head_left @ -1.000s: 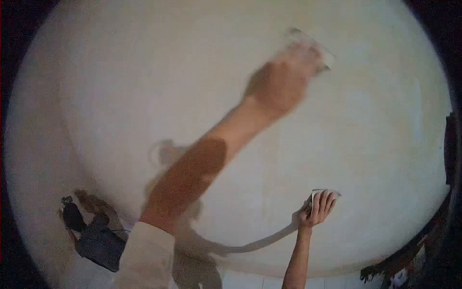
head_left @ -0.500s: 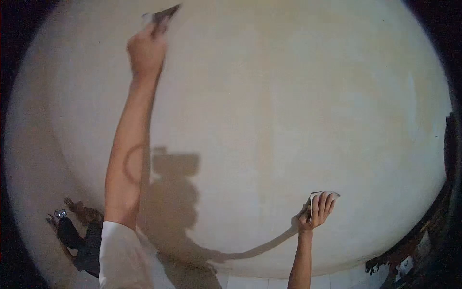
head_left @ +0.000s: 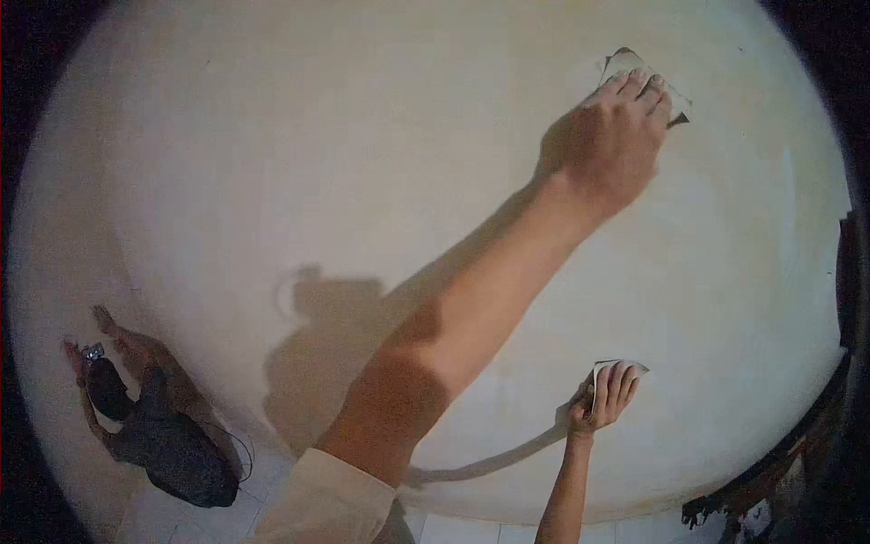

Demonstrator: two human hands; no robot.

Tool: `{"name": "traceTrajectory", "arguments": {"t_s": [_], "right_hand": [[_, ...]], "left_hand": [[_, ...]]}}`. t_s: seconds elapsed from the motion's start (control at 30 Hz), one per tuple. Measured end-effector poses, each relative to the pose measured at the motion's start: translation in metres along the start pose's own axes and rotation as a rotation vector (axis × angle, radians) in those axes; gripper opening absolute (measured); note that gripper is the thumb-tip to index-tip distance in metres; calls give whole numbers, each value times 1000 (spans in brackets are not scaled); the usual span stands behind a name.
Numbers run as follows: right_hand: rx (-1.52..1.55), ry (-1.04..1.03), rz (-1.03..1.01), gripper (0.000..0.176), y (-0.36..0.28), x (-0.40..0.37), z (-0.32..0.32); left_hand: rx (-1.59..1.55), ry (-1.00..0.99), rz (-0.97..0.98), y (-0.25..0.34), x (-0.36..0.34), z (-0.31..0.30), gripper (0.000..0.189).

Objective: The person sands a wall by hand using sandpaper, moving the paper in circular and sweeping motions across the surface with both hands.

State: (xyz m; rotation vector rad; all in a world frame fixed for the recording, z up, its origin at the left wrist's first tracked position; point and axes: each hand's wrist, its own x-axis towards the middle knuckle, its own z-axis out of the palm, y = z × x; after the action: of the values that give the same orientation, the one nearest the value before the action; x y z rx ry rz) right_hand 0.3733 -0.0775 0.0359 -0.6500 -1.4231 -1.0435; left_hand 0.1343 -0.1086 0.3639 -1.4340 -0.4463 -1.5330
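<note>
My left hand (head_left: 616,145) is high on the pale wall (head_left: 435,181), at the end of a raised arm. Its fingers press a sheet of sandpaper (head_left: 625,60) against the surface; the pale backing shows, with dark grit at the curled corners. Lower and to the right, my right hand (head_left: 605,403) grips another sandpaper sheet (head_left: 600,374), which looks folded around or under the fingers. Its palm side is hidden, and the paper lies at the wall. Arm and head shadows fall across the plaster between both hands.
Another person (head_left: 172,435) in dark clothing, with a device on the head, works at the lower left with hands raised at the wall. A thin cable (head_left: 248,458) trails beside them. White tiles (head_left: 471,533) run along the bottom. A dark ragged object (head_left: 761,490) stands lower right.
My left hand has swept far right and slightly down across the wall with its sandpaper. The right hand stays nearly in place. The other person appears higher and shows more fully.
</note>
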Motion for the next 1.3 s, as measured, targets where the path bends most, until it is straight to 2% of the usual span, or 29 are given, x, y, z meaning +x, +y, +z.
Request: {"name": "traceTrajectory", "arguments": {"t_s": [0.03,0.07,0.17,0.23,0.27,0.3,0.33,0.37,0.4,0.43,0.47,0.5,0.57,0.6,0.67,0.7,0.73,0.77,0.8,0.83,0.87,0.93,0.97,1.03,1.1,1.13,1.2,1.27,1.3], "right_hand": [[6,1,3,64,2,-4,2],[-8,0,17,65,4,-7,3],[-47,-32,55,65,2,-7,1],[-77,-55,83,64,-1,-6,2],[-70,-39,76,62,-1,-6,2],[-63,-24,67,61,0,-6,2],[-63,-27,72,61,1,-8,2],[-71,-37,73,59,4,-13,3],[-81,-47,75,58,3,-13,3],[-82,-49,76,58,0,-8,2],[-91,-31,46,48,-4,-3,2],[-100,-17,17,39,-6,-1,1],[-96,-31,77,45,-11,-3,0],[-83,-49,120,50,-11,-3,0],[-71,-45,92,50,-13,0,-3],[-61,-34,79,50,-8,-3,0],[-54,-41,73,50,-8,-3,0],[-65,-37,74,51,-10,-2,-1],[-76,-33,77,52,-10,-1,-1],[-69,-38,71,52,-10,1,0],[-72,-45,44,43,-10,2,-1],[-74,-55,23,37,-12,4,-4],[-67,-49,17,37,-14,7,-5],[-51,-44,12,38,-14,7,-4],[-104,-79,111,68,-10,-3,-3],[-99,-83,119,68,-9,-4,-3],[-107,-92,107,69,-3,-9,-1],[-99,-77,106,69,-5,-10,0],[-88,-61,96,69,-3,-11,1]], "left_hand": [[-97,34,24,0,1,-2,36],[1,-46,24,-6,-6,-9,35],[38,-96,64,-61,-7,-41,36],[112,-31,47,-95,-12,-82,39],[141,19,101,-125,-17,-94,39],[221,-92,-184,-136,-25,-115,30],[451,-71,-159,-150,-34,-132,36],[413,-66,-386,-163,-51,-144,31],[303,20,-527,-173,-63,-158,28],[408,-6,-635,-186,-72,-177,28],[510,-29,-736,-194,-77,-186,28],[506,-30,-731,-190,-77,-181,28],[526,96,-817,-184,-76,-162,30],[460,122,-757,-172,-68,-147,30],[376,126,-607,-147,-51,-106,29],[517,-27,-563,-115,-40,-79,25],[346,-76,-563,-95,-28,-56,23],[131,59,-274,-70,-20,-39,24],[220,69,-134,-49,-15,-13,26],[10,-219,-287,-20,-9,-5,27],[-10,-89,-65,2,-9,15,25],[131,-177,165,43,-13,13,24],[132,-181,162,44,-15,14,24],[-100,-145,196,44,-19,21,33],[-155,-157,205,18,-28,12,30],[-199,-195,168,2,-32,-2,29],[-85,-140,249,-56,-54,-24,36],[36,-170,-44,-107,-69,-78,39],[-29,-86,-186,-131,-82,-101,37]]}}
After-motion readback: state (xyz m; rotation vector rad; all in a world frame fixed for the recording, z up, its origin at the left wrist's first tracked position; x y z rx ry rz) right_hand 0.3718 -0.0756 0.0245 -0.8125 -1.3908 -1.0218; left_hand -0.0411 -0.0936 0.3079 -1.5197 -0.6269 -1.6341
